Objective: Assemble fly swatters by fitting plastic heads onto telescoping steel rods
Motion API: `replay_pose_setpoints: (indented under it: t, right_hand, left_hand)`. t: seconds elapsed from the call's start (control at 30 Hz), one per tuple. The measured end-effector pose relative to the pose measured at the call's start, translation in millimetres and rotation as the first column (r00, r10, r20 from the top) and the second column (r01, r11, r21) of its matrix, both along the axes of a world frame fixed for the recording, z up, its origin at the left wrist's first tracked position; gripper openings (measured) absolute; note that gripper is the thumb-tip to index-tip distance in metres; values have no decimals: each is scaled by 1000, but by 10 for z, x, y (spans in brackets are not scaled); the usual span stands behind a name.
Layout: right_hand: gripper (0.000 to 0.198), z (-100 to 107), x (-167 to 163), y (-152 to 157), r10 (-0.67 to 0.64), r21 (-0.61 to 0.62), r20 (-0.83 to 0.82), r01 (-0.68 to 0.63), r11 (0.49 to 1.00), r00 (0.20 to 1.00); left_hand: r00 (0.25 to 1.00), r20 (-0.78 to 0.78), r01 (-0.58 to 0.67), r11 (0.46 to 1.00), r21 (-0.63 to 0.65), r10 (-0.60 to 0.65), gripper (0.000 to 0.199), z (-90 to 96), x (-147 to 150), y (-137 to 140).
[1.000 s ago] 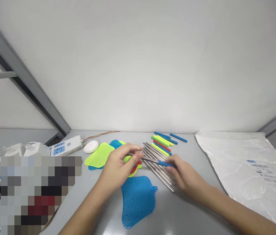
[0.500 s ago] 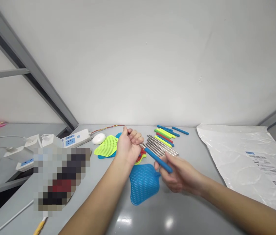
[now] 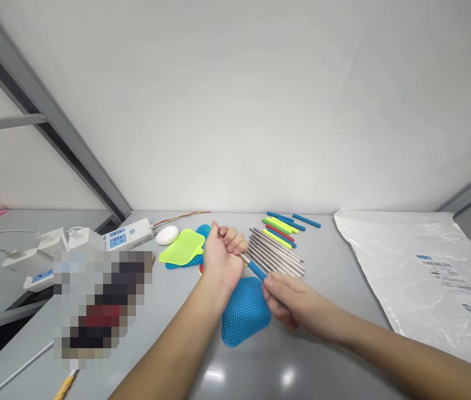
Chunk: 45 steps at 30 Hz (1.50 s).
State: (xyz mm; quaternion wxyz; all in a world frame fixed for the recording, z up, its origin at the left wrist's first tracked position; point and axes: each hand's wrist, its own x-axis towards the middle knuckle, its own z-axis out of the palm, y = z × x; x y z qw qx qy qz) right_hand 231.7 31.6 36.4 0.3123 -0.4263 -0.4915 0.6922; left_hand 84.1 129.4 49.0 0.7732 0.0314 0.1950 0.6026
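My left hand is closed around a thin metal rod, whose near end shows below the fingers. On that end sits a blue handle grip, with my right hand closed around its lower part. Below my hands lies a blue perforated fly swatter head, partly behind my right fingers. Beside my left hand are a yellow-green swatter head and blue ones under it. Just right of the left hand, several bare metal rods lie side by side.
Behind the rods lie several blue, red, green and yellow grips. A white plastic mailer bag covers the right of the table. To the left are a white round object, a power strip with cables, and a blurred-out item.
My right hand has shifted slightly left along the blue grip, covering more of its lower end. The grip and rod now point more steeply down. My left hand stays closed.
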Motion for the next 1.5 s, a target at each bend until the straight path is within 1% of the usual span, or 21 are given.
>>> replay_pose_setpoints:
  t: [0.07,0.17,0.33,0.43,0.6,0.8,0.9,0.97,1.03,1.07,1.13,1.17,1.2,1.23,1.3,1.33,1.4,1.47,1.5]
  right_hand:
    - [38,15,-43,-46,-21,82,98,13,997,995]
    - [38,-23,-60,-73,-62,189,227,19,982,972]
    - [35,-135,-39,-35,-89,260,374,-13,965,923]
    - [36,-169,-30,-19,-103,298,419,-29,954,902]
    - [37,-211,-6,-15,-105,355,436,-64,933,894]
    - [36,-210,-1,-54,-103,398,471,-107,911,876]
    - [37,-201,-4,-48,-90,370,466,-102,923,880]
    - [37,-185,15,-12,-70,306,463,-85,948,883]
    - [34,-146,65,41,-31,248,474,-100,964,880]
    - [32,-117,103,68,-10,246,490,-127,961,872]
    - [29,-47,197,109,0,299,552,-198,934,834]
    - [27,-12,250,118,-17,340,591,-231,912,806]
    - [25,20,305,118,-48,378,630,-253,890,775]
    - [23,45,360,107,-81,407,664,-269,873,743]
    - [22,71,462,58,-124,434,718,-302,849,685]
    - [23,70,506,18,-140,446,738,-322,835,661]
    - [23,36,570,-84,-173,480,764,-369,796,621]
    - [23,-45,590,-212,-231,521,787,-416,746,571]
    - [23,-105,584,-280,-275,541,799,-440,716,534]
  left_hand:
    - [999,-45,-9,1000,-2,9,43,11,50,-52]
    - [990,-124,-62,998,3,62,43,35,109,-105]
    - [968,-217,-131,991,-13,125,43,18,174,-145]
    - [961,-242,-137,991,-10,130,41,-9,199,-165]
    - [964,-232,-133,991,7,131,39,-30,222,-201]
    - [959,-259,-121,992,-15,113,38,-6,221,-227]
    - [959,-257,-125,992,-1,121,38,-20,233,-219]
    - [964,-240,-120,993,5,118,38,-68,249,-204]
    - [969,-228,-97,995,20,99,39,-140,255,-186]
    - [968,-237,-79,996,36,85,40,-176,244,-179]
    - [947,-318,-9,994,107,43,40,-228,178,-172]
    - [917,-399,46,986,158,21,39,-236,118,-175]
    - [866,-500,121,970,210,0,38,-232,41,-183]
    - [790,-613,212,943,256,-11,37,-216,-50,-197]
    - [578,-816,418,865,277,-18,33,-167,-252,-248]
    - [469,-883,508,814,281,12,30,-143,-349,-287]
    - [255,-958,622,735,269,134,23,-122,-508,-392]
    - [86,-956,698,668,259,281,17,-157,-607,-521]
    - [23,-937,724,640,256,348,16,-195,-635,-588]
